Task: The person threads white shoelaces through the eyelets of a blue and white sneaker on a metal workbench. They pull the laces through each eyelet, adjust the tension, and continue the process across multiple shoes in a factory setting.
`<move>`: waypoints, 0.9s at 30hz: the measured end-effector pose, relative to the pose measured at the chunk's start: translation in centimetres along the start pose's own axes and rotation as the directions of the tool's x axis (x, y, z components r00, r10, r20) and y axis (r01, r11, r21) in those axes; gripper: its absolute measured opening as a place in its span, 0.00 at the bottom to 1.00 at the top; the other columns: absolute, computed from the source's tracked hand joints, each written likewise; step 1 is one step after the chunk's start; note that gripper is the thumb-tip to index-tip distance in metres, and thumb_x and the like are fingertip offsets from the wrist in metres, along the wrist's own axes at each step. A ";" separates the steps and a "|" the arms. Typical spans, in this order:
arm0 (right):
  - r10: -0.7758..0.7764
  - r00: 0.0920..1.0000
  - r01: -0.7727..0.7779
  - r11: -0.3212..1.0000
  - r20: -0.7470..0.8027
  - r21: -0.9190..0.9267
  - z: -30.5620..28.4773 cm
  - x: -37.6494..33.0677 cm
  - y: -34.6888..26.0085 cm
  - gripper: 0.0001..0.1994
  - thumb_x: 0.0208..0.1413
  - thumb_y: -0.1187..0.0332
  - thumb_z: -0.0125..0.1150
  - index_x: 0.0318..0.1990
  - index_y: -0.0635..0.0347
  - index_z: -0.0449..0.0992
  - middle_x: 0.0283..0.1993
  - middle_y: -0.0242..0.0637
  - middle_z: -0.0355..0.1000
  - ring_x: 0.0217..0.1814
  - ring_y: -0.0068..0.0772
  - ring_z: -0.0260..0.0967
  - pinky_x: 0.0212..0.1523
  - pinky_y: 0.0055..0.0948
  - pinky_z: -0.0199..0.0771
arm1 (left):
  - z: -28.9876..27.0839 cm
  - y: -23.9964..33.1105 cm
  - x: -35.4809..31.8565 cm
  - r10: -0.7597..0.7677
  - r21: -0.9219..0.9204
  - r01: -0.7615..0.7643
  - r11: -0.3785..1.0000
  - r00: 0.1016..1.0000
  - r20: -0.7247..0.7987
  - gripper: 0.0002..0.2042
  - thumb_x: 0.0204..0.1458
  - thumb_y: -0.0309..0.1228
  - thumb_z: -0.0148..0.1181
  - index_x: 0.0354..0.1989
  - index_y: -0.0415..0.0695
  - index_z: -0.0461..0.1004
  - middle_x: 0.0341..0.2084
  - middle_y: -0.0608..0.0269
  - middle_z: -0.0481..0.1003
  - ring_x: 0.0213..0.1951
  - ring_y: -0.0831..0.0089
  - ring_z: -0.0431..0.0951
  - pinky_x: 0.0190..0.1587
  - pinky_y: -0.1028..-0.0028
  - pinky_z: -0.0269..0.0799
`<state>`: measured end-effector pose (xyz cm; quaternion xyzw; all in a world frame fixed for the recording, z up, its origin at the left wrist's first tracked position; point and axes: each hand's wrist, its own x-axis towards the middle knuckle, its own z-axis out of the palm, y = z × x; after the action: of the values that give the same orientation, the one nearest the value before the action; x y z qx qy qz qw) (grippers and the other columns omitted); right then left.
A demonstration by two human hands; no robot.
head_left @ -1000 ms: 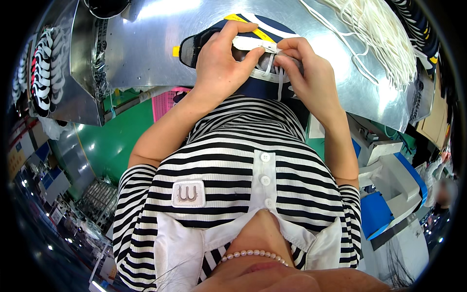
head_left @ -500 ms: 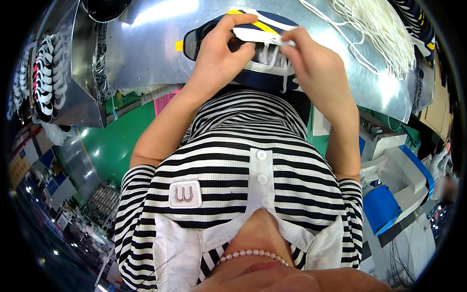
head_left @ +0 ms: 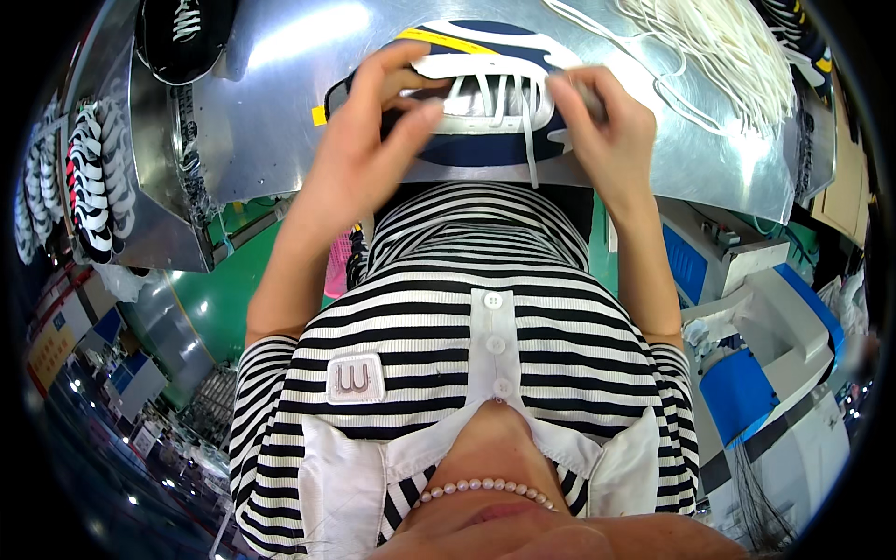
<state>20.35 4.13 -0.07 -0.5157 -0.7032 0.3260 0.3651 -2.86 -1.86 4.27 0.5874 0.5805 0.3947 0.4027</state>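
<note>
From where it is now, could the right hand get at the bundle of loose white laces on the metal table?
Probably yes. The right hand grips the shoe upper, and the white laces lie just beyond it on the metal table, with nothing between.

One head view, looking steeply down.
You see your own chest close below, the metal worktop (head_left: 280,121) beyond.

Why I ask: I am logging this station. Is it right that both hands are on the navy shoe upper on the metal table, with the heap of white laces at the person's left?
Not quite. Left hand and right hand do hold the navy shoe upper on the metal table, but the head view shows the heap of white laces at the person's right.
</note>
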 end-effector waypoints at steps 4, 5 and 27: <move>0.072 0.960 -0.024 0.984 0.270 -0.176 -0.4 -3.5 -1.3 0.12 0.49 0.56 0.71 0.34 0.52 0.80 0.17 0.29 0.71 0.18 0.29 0.71 0.20 0.29 0.66 | 1.5 1.0 -1.8 0.254 0.559 -0.282 0.780 0.959 0.128 0.18 0.49 0.32 0.69 0.48 0.41 0.75 0.42 0.56 0.77 0.46 0.57 0.76 0.49 0.67 0.70; -0.010 0.972 0.051 0.984 0.233 -0.169 0.5 -4.0 -0.9 0.09 0.50 0.60 0.70 0.32 0.52 0.78 0.17 0.30 0.71 0.19 0.34 0.72 0.21 0.31 0.66 | 2.4 0.3 -1.4 0.267 0.578 -0.303 0.757 0.952 0.150 0.18 0.48 0.33 0.70 0.46 0.42 0.76 0.41 0.57 0.77 0.44 0.57 0.76 0.45 0.68 0.70; 0.174 0.929 -0.344 0.726 0.325 0.595 1.1 -2.0 -1.4 0.08 0.56 0.68 0.68 0.39 0.63 0.81 0.26 0.21 0.71 0.28 0.12 0.62 0.28 0.16 0.60 | 2.3 2.8 2.5 0.500 0.524 -0.444 0.727 0.865 0.040 0.11 0.46 0.25 0.65 0.40 0.43 0.78 0.27 0.59 0.70 0.31 0.60 0.73 0.33 0.65 0.69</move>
<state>19.15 1.79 0.21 -0.4085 -0.5087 0.6562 0.3792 0.31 0.64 6.00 0.7801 0.5157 0.3438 0.0854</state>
